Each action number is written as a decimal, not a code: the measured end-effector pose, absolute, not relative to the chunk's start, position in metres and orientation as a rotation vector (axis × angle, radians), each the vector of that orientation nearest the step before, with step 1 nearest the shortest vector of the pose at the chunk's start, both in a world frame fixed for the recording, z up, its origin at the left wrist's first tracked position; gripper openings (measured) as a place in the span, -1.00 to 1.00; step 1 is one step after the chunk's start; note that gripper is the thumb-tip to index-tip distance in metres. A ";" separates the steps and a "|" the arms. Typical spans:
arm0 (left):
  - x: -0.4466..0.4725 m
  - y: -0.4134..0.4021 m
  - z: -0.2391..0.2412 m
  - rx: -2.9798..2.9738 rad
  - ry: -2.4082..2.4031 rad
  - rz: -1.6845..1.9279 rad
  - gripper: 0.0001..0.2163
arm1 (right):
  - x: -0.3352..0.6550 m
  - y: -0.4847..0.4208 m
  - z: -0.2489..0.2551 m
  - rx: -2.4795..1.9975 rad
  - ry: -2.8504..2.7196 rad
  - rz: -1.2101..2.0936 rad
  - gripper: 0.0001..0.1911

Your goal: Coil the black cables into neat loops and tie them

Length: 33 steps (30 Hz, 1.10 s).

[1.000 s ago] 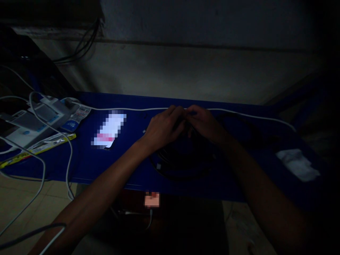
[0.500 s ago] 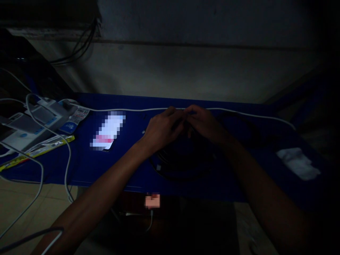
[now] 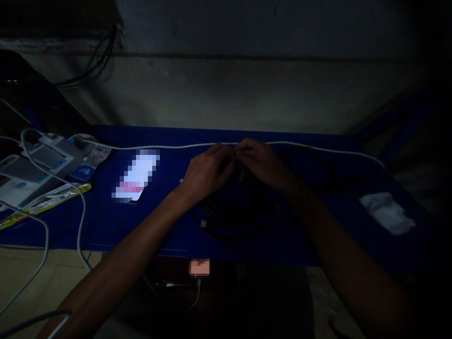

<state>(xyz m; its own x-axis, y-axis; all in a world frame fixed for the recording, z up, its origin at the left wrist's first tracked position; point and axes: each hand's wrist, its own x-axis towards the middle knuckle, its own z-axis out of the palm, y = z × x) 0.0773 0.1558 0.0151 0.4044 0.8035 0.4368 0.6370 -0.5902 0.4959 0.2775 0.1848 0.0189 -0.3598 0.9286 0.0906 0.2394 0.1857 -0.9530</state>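
Observation:
On the blue tabletop (image 3: 169, 226) lies a dark coil of black cable (image 3: 226, 230), with a small light plug end (image 3: 204, 224) at its near left. My left hand (image 3: 210, 169) is closed at the coil's far side, fingers bent around the dark strands. Meeting it at the fingertips, my right hand (image 3: 259, 162) pinches the same spot, thumb and finger together. Poor light and the fingers hide the exact part of the cable they grip. A white cable (image 3: 176, 147) runs just behind both hands.
To the left lie a lit phone (image 3: 137, 176), a white power strip (image 3: 45, 160), a blue-and-white packet (image 3: 90, 162) and a yellow-edged wrapper (image 3: 52, 200). Loose white cords (image 3: 82, 221) hang over the front edge. A crumpled white cloth (image 3: 386, 213) is at right, a wall (image 3: 212, 94) behind.
The view has shifted slightly, so most things appear a little further left. My hands stay together over the black cable with almost the same finger pose.

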 end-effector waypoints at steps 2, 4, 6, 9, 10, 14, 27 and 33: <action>0.076 0.158 0.014 2.373 1.302 0.964 -0.88 | 0.277 0.185 0.018 -1.080 -1.761 1.215 -0.73; 0.075 0.159 0.015 2.326 1.330 0.964 -0.89 | 0.277 0.185 0.016 -1.056 -1.784 1.211 -0.73; 0.072 0.159 0.016 2.274 1.351 0.964 -0.90 | 0.276 0.185 0.014 -1.042 -1.801 1.207 -0.73; 0.070 0.159 0.017 2.214 1.366 0.975 -0.91 | 0.276 0.186 0.012 -1.029 -1.822 1.197 -0.76; 0.069 0.160 0.017 2.200 1.363 0.986 -0.92 | 0.275 0.186 0.011 -1.025 -1.830 1.185 -0.78; 0.069 0.161 0.017 2.163 1.331 1.046 -0.93 | 0.273 0.185 0.010 -1.011 -1.840 1.138 -0.81; 0.068 0.162 0.015 2.151 1.178 1.102 -0.85 | 0.268 0.185 0.007 -1.041 -1.797 1.085 -0.73; 0.070 0.160 0.021 2.099 1.094 1.152 -0.83 | 0.267 0.187 0.009 -1.049 -1.776 0.949 -0.68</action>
